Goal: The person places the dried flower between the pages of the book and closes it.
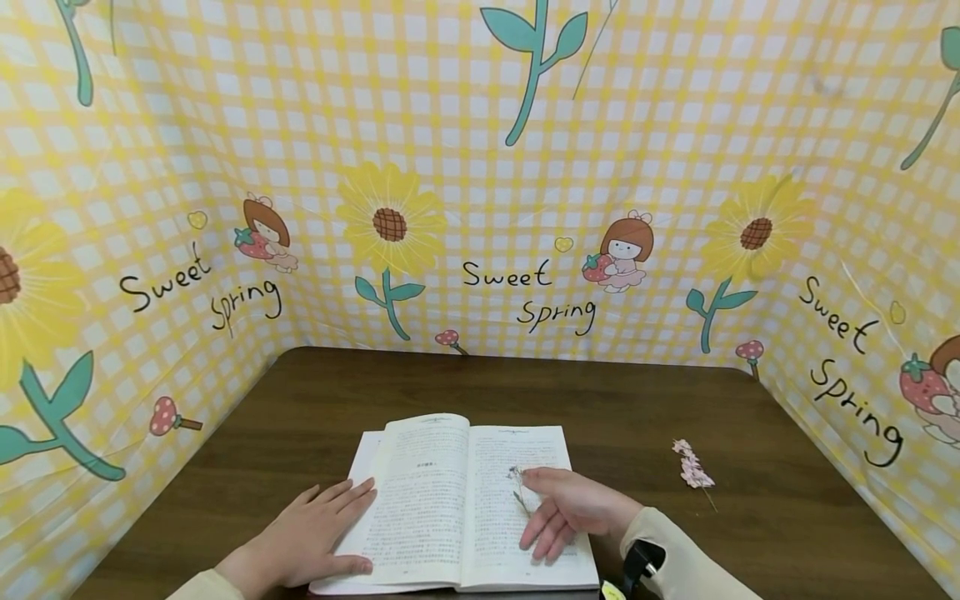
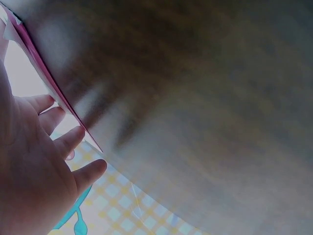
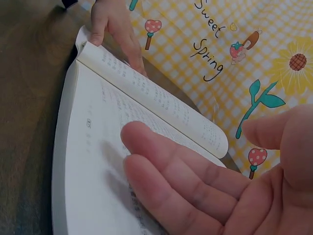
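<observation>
While the left hand (image 1: 307, 533) rests, fingers extended, at the left side of the open book (image 1: 420, 533), the right hand (image 1: 573, 512), thumb and fingers apart, is beside the small sprig (image 1: 519, 497) over the right page (image 1: 502, 558); contact is unclear. Likely feather-light and brittle, it wants a gentle stem pinch. Its long axis runs near to far, blossoms far, leaning slightly left.

A dark brown, wood-grained desk (image 1: 525, 387) spreads beneath and beyond the fingers (image 1: 542, 531). Ahead of them, past its far edge, I see a yellow-and-white checked cloth (image 1: 480, 192) wrapping round to both sides, printed with big sunflowers (image 1: 389, 223) and "Sweet Spring" lettering (image 1: 507, 274), brightly and evenly lit.
</observation>
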A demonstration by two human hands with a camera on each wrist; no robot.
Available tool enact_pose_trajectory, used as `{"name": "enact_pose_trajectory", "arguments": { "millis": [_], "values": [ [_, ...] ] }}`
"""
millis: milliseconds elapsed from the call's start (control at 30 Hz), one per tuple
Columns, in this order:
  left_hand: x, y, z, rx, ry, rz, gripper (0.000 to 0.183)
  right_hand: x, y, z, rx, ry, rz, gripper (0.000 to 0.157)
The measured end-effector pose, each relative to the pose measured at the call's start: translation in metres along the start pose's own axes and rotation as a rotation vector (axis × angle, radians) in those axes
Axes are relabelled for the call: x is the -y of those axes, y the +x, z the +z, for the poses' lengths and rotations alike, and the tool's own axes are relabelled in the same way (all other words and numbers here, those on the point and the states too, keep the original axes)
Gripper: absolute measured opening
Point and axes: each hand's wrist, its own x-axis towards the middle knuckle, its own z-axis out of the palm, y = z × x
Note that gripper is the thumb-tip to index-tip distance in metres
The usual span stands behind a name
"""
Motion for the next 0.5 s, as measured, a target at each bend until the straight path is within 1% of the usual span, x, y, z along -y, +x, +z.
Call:
{"name": "enact_pose_trajectory", "arguments": {
  "millis": [133, 300, 500],
  "values": [
    [0.0, 0.0, -0.001, 0.009, -0.006, -0.005, 0.095, 0.0, -0.006, 0.0, -0.005, -0.018, 0.007, 0.076],
    [0.0, 0.0, 0.0, 0.026, -0.013, -0.009, 0.095, -0.003, -0.011, -0.003, -0.014, -0.004, 0.002, 0.071],
    [-0.001, -0.001, -0.001, -0.016, 0.018, 0.001, 0.095, -0.002, -0.02, -0.008, -0.076, 0.014, -0.038, 0.068]
  ]
}}
